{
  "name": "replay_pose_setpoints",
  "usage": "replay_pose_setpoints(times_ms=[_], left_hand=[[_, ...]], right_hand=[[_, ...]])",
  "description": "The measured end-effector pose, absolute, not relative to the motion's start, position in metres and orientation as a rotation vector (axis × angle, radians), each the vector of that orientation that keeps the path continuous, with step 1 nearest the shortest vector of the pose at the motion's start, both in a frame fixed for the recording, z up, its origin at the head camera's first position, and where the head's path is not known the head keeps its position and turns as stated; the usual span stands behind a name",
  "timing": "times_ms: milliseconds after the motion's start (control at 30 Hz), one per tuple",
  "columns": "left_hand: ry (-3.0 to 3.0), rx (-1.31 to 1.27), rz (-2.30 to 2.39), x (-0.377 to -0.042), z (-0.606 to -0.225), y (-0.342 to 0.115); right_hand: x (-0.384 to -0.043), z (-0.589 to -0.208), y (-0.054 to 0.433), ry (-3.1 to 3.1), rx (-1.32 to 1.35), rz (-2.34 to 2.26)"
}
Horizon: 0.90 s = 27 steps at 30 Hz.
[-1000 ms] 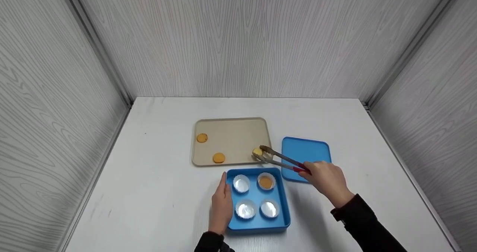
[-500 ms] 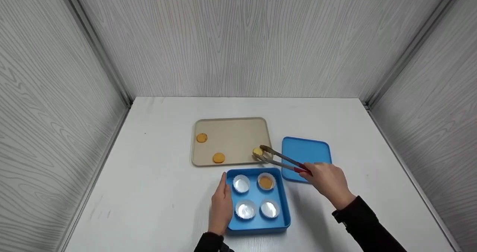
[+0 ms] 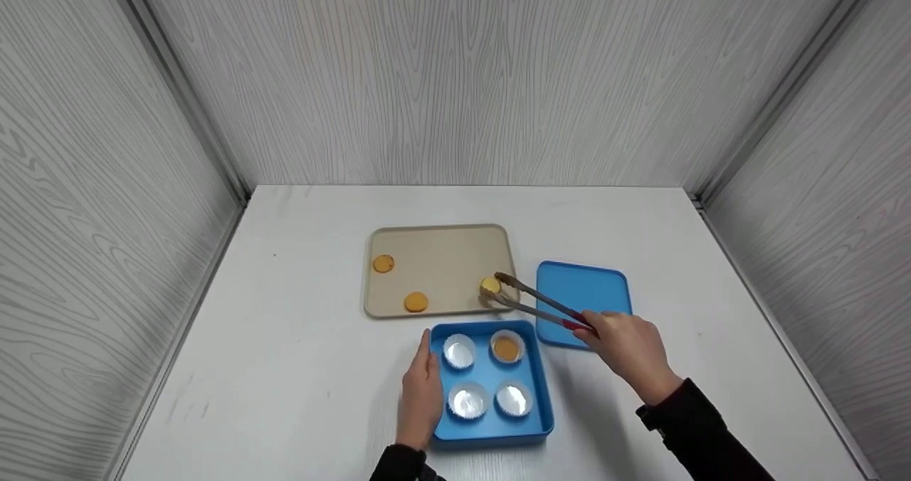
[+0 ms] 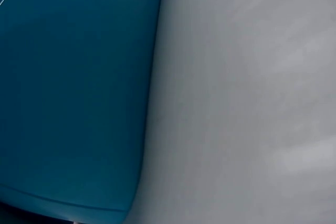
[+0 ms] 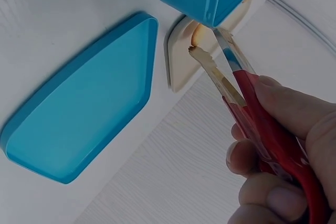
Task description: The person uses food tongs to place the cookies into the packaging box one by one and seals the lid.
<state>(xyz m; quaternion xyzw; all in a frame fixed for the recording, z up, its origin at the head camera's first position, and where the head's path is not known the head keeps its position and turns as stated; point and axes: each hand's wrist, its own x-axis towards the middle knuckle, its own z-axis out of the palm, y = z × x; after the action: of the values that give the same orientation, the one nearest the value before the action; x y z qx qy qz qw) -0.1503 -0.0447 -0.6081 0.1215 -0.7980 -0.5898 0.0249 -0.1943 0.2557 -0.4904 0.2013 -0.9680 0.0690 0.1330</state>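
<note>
My right hand [image 3: 630, 349] grips a pair of red-handled metal tongs [image 3: 544, 309]. Their tips stand around a small yellow cookie [image 3: 490, 284] near the right front corner of the beige tray [image 3: 441, 235]; whether both tips touch it I cannot tell. My left hand [image 3: 422, 395] lies with straight fingers along the left wall of a blue box [image 3: 491, 440]. Inside the box are several white paper cups; the far right one [image 3: 507, 336] holds an orange-brown cookie [image 3: 507, 349]. The left wrist view shows mostly the box's blue outer wall [image 4: 79, 93], with the hand out of sight.
On the beige tray also lie a cookie [image 3: 416, 302] near the front edge and a speckled cookie [image 3: 383, 263] at the left. A shallow blue lid [image 3: 587, 289] lies right of the tray. Grey wood-grain panels [image 3: 455, 75] enclose the white table [image 3: 285, 339].
The tong tips and the yellow cookie between them have shifted slightly away from me, towards the tray's far side. The left hand and the box have stayed in place.
</note>
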Motion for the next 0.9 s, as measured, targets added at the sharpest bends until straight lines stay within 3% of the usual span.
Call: replay_pose_setpoints(times_ms=[900], left_hand=[[-2.465, 0.395, -1.835, -0.151, -0.608, -0.044]], right_hand=[[-0.168, -0.484, 0.268, -2.530, 0.685, 0.225]])
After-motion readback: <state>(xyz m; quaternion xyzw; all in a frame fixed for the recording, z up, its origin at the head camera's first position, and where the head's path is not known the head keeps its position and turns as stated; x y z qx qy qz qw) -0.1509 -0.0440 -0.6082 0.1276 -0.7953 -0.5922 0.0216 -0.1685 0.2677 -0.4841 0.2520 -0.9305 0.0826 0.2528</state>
